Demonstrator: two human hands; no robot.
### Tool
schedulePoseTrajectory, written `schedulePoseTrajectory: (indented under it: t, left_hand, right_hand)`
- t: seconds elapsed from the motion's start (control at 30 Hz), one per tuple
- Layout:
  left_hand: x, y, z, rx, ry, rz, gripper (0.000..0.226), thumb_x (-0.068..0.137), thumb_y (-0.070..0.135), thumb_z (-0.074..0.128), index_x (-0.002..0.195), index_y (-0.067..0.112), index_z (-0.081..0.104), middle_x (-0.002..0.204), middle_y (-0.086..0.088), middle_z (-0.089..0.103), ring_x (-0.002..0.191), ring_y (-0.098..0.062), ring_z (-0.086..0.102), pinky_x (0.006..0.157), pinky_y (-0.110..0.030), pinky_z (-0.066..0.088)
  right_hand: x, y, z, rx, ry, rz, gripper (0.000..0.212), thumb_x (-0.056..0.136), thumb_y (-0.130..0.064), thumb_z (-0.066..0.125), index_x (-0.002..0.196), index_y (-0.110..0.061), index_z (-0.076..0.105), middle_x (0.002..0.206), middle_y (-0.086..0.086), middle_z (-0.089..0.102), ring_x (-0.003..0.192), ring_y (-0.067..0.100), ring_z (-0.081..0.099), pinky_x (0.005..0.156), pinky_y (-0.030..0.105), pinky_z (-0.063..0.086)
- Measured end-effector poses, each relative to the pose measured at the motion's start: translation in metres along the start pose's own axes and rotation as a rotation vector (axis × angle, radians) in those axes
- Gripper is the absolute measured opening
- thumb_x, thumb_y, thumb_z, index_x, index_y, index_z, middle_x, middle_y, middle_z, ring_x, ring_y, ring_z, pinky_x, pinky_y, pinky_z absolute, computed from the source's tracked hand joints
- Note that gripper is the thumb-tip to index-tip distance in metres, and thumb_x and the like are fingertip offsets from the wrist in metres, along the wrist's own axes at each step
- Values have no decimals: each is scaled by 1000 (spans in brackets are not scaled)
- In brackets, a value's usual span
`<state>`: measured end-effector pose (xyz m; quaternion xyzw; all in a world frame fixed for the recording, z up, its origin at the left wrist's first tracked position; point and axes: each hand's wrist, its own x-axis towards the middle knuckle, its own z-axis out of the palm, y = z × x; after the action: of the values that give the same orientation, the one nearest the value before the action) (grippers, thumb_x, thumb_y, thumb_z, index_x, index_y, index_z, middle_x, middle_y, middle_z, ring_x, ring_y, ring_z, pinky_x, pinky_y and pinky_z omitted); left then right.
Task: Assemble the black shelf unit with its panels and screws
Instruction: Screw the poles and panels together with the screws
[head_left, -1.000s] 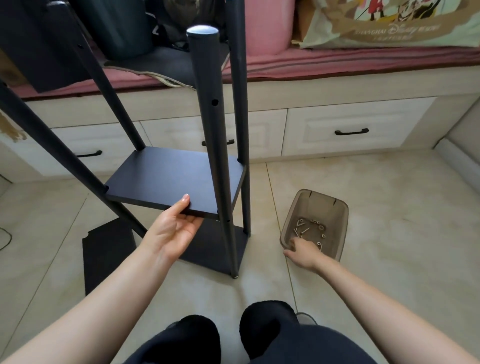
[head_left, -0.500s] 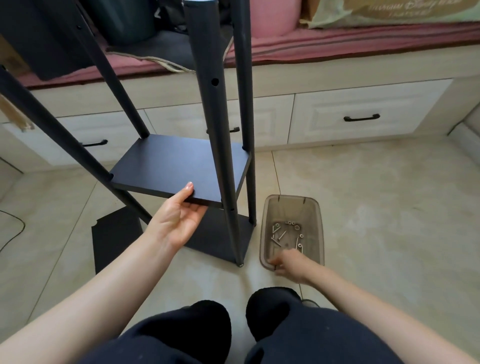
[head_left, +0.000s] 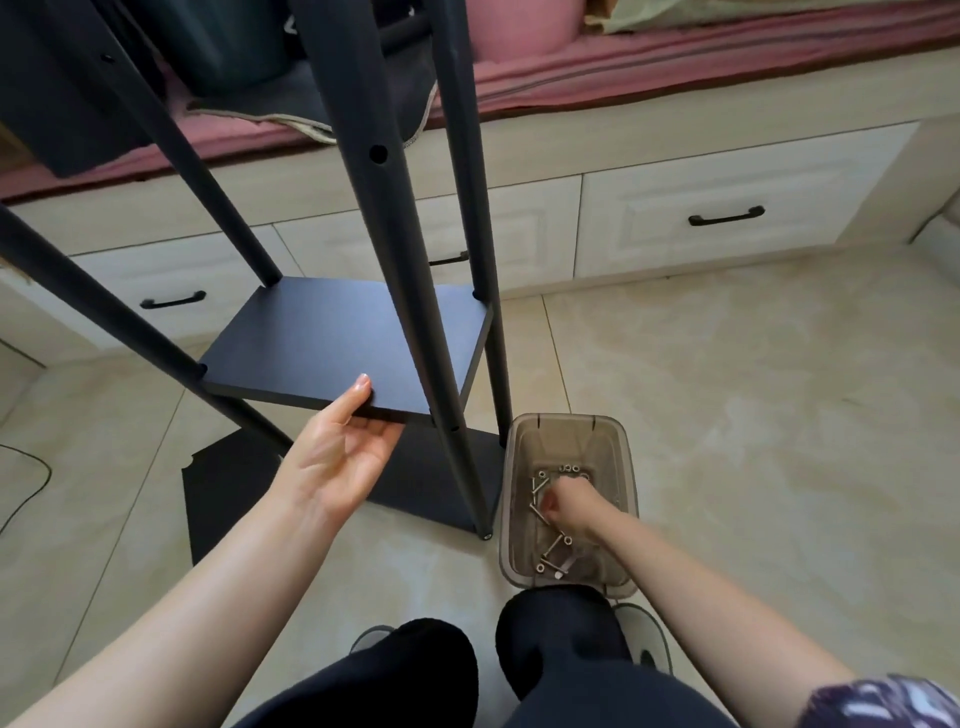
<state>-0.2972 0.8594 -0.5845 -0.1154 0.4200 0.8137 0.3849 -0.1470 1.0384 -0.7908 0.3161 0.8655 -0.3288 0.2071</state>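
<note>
— Head view: how far am I?
— Shelf frame (head_left: 415, 291) stands on the floor; my left hand (head_left: 340, 457) grips the middle panel (head_left: 332, 348). Right hand (head_left: 569, 506) curls among screws (head_left: 553, 558) in the bin (head_left: 621, 467); grasp unclear. Fastening remains.

Setting: a home, likely a bedroom or living room. Evidence: built-in window-seat bench (head_left: 675, 140) in pale wood along the wall. On top of bench: pink cushion pad (head_left: 649, 67). In the bench front: panelled drawers (head_left: 727, 218) with black handles. Before the bench: glossy beige floor tiles (head_left: 753, 415).
</note>
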Motion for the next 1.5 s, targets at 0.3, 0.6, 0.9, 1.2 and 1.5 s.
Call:
schedulePoseTrajectory:
  t: [0.3,0.6,0.9,1.2,1.5]
  left_hand:
    - [3,-1,-5,-24,-2,-18,35,97,9,57,132,6,57,125,-14,69,113,-26,69,103,-44,50]
    - [3,-2,-3,-32,-14,-5,37,98,8,55,135,6,56,127,-12,68,115,-24,68,107,-41,48]
    - [1,-2,1,-62,7,-5,21,97,7,57,116,3,63,112,-14,74,105,-25,73,94,-41,55]
    - [-7,-9,10,-115,11,-12,29,99,6,56,128,3,57,117,-16,71,109,-29,69,101,-43,52]
    - [-2,-10,12,-174,-51,14,46,98,2,57,143,3,49,115,-17,71,85,-26,77,64,-38,62]
  right_hand:
    - [30,-7,28,-33,147,72,20,99,-10,50,115,-9,62,113,13,67,102,31,65,76,33,47]
    - [32,-16,41,-144,161,82,31,98,-3,40,121,-7,61,123,14,63,111,32,63,88,41,51]
    - [23,-12,26,301,237,58,8,97,-11,56,105,-11,57,100,6,62,105,28,63,76,27,42]
    - [-96,-58,-48,934,347,-207,8,87,-14,74,93,-19,73,84,-5,76,80,6,73,73,18,58]
    - [-170,-98,-84,1179,480,-384,14,80,-7,80,92,-10,73,92,5,78,93,19,74,79,23,58]
